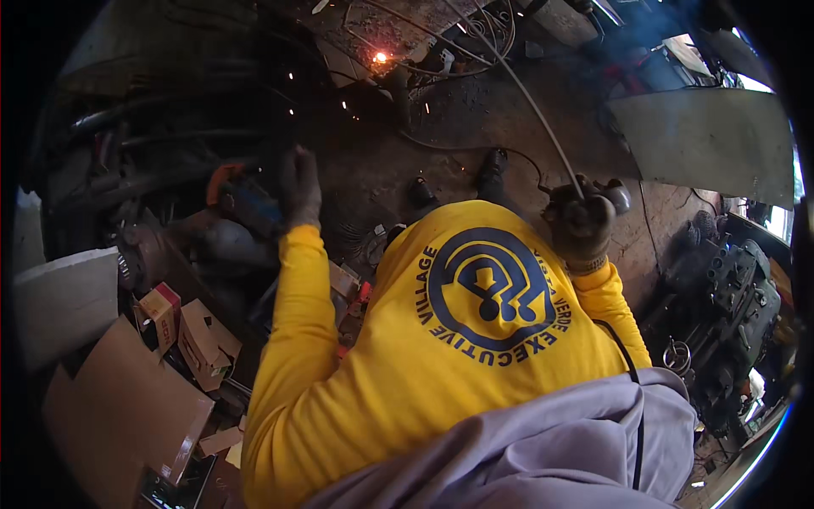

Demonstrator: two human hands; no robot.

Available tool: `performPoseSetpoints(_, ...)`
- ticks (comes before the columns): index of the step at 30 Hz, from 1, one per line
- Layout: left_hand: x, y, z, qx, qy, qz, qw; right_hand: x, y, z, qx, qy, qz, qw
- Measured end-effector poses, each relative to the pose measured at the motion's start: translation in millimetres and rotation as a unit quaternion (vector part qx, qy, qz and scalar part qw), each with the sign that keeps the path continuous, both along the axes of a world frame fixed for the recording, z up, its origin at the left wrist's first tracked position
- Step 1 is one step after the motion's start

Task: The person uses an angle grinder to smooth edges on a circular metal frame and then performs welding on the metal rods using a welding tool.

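Note:
My right hand (585,225), in a knitted work glove, is closed at the lower end of a long thin metal rod (534,106). The rod slants up and left out of the picture. A dark bulky thing with a grey rounded end (620,197) sits against that hand; its kind is unclear. My left hand (300,187) looks gloved and is raised at the left, its fingers mostly lost in shadow. Near it lies a blue power tool (250,204) with an orange part. Ahead, a glowing hot spot (380,58) throws sparks by a metal piece.
Coiled hoses (500,38) and a cable (462,148) lie ahead on the dirty floor. Flattened cardboard (127,407) and small boxes (203,343) crowd the left. A large sheet panel (704,140) and a greasy machine (721,297) stand at the right. Smoke hangs at the upper right.

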State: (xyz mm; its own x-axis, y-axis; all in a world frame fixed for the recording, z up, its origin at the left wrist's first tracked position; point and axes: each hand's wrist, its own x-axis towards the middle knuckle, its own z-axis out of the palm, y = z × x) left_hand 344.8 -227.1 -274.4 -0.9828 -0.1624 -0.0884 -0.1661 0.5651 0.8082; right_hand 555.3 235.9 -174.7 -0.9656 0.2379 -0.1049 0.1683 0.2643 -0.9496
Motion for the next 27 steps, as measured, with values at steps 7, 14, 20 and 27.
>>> performPoseSetpoints(7,-114.3,46.5,112.6,0.162,0.340,0.016,0.926,-8.5,-18.1,29.5,-0.230,0.156,-0.094,0.956)
performPoseSetpoints(14,-178.7,114.4,154.2,0.008,0.375,-0.200,0.905,-23.8,-16.2,39.4,0.013,0.245,-0.147,0.958)
performPoseSetpoints(20,-221.5,154.8,163.9,-0.062,0.228,-0.280,0.931,-18.8,-10.2,40.9,0.102,0.241,-0.154,0.953)
performPoseSetpoints(27,-238.7,165.0,158.1,-0.034,0.129,-0.289,0.948,-12.8,-24.7,40.8,0.051,0.233,-0.190,0.952)
